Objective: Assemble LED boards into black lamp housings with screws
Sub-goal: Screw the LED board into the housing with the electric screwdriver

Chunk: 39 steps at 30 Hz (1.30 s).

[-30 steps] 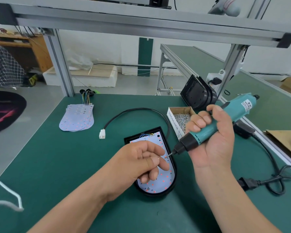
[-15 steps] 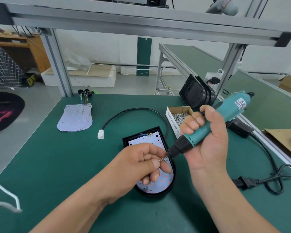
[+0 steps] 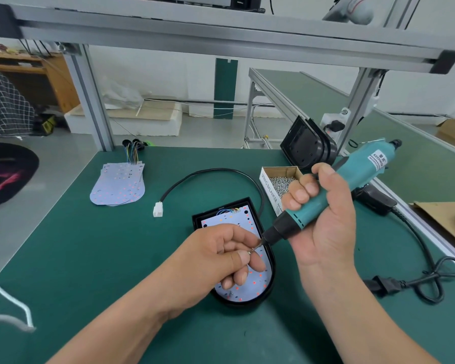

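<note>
A black lamp housing (image 3: 269, 292) lies on the green table (image 3: 95, 258) with a white LED board (image 3: 252, 290) seated in it. Above the board, my left hand (image 3: 221, 258) pinches a small screw (image 3: 249, 252) between thumb and forefinger. My right hand (image 3: 323, 222) grips a teal electric screwdriver (image 3: 352, 177), tilted so its bit tip meets the screw. The middle of the board is hidden behind my left hand. A black cable (image 3: 210, 172) with a white connector (image 3: 158, 209) runs from the housing.
An open cardboard box of screws (image 3: 281, 182) stands just right of the housing. Spare LED boards (image 3: 118, 187) are stacked at the back left. More black housings (image 3: 307, 148) lean at the back right. A black power cord (image 3: 426, 274) loops on the right.
The screwdriver's bit has closed in on the screw pinched in my left hand and now touches it. Both hands stayed above the board.
</note>
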Tool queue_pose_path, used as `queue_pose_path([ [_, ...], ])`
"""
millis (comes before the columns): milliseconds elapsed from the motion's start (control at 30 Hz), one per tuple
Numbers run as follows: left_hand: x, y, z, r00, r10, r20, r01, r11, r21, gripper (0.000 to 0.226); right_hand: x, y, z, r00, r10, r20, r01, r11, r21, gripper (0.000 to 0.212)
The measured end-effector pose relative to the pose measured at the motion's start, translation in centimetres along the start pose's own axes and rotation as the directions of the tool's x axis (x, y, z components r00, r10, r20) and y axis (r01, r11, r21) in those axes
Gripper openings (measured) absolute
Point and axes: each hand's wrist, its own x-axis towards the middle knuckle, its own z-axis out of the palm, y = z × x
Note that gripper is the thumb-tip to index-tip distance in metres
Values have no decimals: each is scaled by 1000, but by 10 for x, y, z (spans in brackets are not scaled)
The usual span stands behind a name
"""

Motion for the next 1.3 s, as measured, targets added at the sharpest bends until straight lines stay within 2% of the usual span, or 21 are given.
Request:
queue_pose_path([
  [267, 0, 1, 4, 995, 14, -99, -3, 994, 113, 27, -4, 3, 4, 999, -48, 14, 49, 993, -106, 12],
  [667, 0, -1, 0, 998, 31, -53, -27, 997, 78, 27, 2, 6, -3, 992, 25, -123, -23, 1000, 17, 16],
  [800, -1, 0, -4, 999, -25, -29, 26, 999, 47, 32, 3, 6, -1, 990, 34, -134, -28, 998, 48, 20],
  [867, 0, 2, -6, 995, -51, -81, 53, 998, 27, 30, 3, 4, -1, 989, 47, -143, -37, 997, 74, 21],
  [933, 2, 4, -11, 977, -65, -202, 65, 998, -8, 26, 3, 3, -1, 989, 54, -140, -42, 995, 88, 21],
  [1000, 4, 6, -18, 939, -36, -343, 67, 995, 79, 13, 3, 3, -2, 991, 59, -121, -50, 995, 81, 22],
  [1033, 5, 3, -22, 916, 17, -401, 85, 968, 236, 13, 3, 3, -2, 992, 65, -106, -57, 996, 71, 22],
  [1100, 5, -2, -24, 893, 109, -436, 156, 835, 529, 19, 3, 5, -3, 994, 80, -71, -78, 996, 30, 15],
  [1200, 5, -6, -15, 891, 128, -436, 255, 654, 712, 31, 1, 9, -4, 994, 106, -11, -106, 993, -50, 12],
  [1300, 9, -6, -9, 892, 189, -412, 271, 505, 819, 42, 0, 11, -5, 991, 128, 30, -124, 985, -119, 11],
])
